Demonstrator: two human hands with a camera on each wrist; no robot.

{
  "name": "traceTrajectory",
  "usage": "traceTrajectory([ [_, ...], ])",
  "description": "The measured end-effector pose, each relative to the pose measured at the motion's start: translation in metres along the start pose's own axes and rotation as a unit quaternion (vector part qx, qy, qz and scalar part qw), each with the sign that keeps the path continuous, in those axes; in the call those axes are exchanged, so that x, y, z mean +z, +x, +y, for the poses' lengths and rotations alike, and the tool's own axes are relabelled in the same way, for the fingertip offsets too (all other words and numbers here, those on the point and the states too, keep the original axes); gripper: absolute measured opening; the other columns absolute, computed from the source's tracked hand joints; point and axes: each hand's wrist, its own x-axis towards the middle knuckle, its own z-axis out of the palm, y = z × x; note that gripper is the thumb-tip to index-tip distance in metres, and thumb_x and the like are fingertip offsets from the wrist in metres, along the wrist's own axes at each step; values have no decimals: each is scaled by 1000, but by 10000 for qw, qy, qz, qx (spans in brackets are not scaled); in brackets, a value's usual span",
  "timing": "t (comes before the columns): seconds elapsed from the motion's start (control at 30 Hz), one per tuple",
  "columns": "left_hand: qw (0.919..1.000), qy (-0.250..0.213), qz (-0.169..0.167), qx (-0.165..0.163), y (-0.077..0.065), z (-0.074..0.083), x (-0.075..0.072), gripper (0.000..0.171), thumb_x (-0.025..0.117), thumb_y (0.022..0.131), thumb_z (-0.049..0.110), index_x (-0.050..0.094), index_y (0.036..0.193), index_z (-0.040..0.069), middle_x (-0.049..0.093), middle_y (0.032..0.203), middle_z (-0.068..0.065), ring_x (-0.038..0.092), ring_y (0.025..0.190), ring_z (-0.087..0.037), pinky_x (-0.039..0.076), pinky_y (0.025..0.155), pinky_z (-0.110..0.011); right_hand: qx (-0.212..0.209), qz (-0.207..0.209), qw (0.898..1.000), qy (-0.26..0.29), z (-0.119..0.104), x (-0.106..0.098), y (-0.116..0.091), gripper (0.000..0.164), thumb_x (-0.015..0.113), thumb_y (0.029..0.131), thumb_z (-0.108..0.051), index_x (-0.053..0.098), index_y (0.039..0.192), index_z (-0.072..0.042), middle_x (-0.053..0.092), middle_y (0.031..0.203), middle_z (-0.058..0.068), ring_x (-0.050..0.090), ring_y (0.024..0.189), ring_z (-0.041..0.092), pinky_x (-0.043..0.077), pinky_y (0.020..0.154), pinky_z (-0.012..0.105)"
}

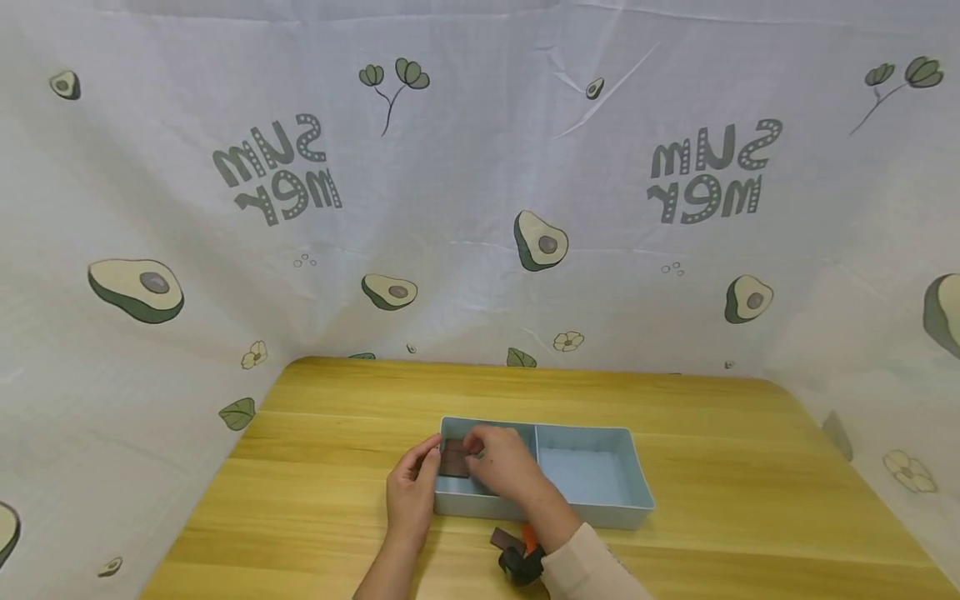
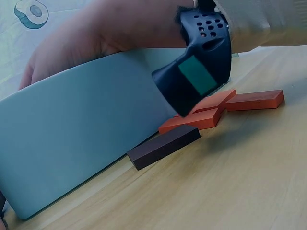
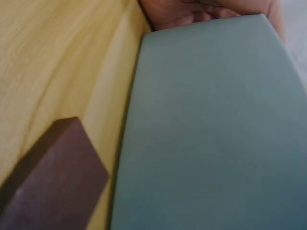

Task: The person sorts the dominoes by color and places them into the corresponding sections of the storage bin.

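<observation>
A blue-grey two-part box (image 1: 592, 514) stands on the table. My left hand (image 1: 412, 487) is at its left end, fingers bent against the wall and rim. My right hand (image 1: 504, 462) reaches into the left compartment, where dark brown blocks (image 1: 454, 463) lie side by side. Its curled fingertips pinch the right end of a brown block, largely covered by the hand. In the left wrist view, the front wall hides the right hand's fingertips. Another dark brown block (image 2: 164, 146) lies on the table close to the front wall.
Several orange blocks (image 2: 254, 100) lie in front of the box, partly hidden by the black wrist camera (image 1: 521, 567) on the right arm. A divider (image 1: 537, 443) separates the compartments. Behind the wooden table (image 1: 712, 467) hangs a printed white cloth (image 1: 465, 192).
</observation>
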Motion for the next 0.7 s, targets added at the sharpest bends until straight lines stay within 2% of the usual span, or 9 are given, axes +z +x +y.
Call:
traceTrajectory([
  [0.1,10000,1,20,-16,-1,0,0,25,61,90,27,68,110,14,63,112,2,56,103,-14,45,84,-25,205,238,9989,356,-3,-6,-4,12,66,85,-16,65,97,-15,63,90,-6,59,82,15,49,65,32],
  [0.23,9999,23,97,-43,-1,1,0,24,62,89,27,69,109,15,64,111,3,56,102,-13,45,84,-25,395,438,9914,1171,-6,-17,-14,15,66,87,-19,64,101,-16,62,95,-5,60,80,12,50,63,29],
  [0.37,9999,29,136,-19,-1,0,0,23,62,90,25,69,109,14,64,111,1,56,102,-14,45,84,-24,490,537,9794,1882,-6,-31,-33,18,68,85,-25,63,101,-20,63,97,-3,63,80,12,51,63,29],
  [0.5,9999,22,141,27,-2,1,1,24,62,90,25,69,109,12,63,113,-2,56,104,-15,44,84,-23,524,632,9716,2219,-3,-43,-57,20,71,82,-27,64,99,-19,65,95,-3,64,82,15,52,66,28],
  [0.6,9999,27,135,13,-3,1,1,25,61,90,25,68,110,11,63,113,-2,55,105,-15,44,84,-22,436,479,9686,2400,2,-50,-76,20,72,82,-25,64,98,-16,66,95,-1,64,84,15,52,70,26],
  [0.7,9999,21,121,-42,-3,1,0,27,61,90,27,68,110,11,63,113,0,55,105,-14,44,85,-22,288,-159,9638,2645,9,-54,-91,20,70,83,-23,65,99,-12,66,96,3,63,88,16,51,73,24],
])
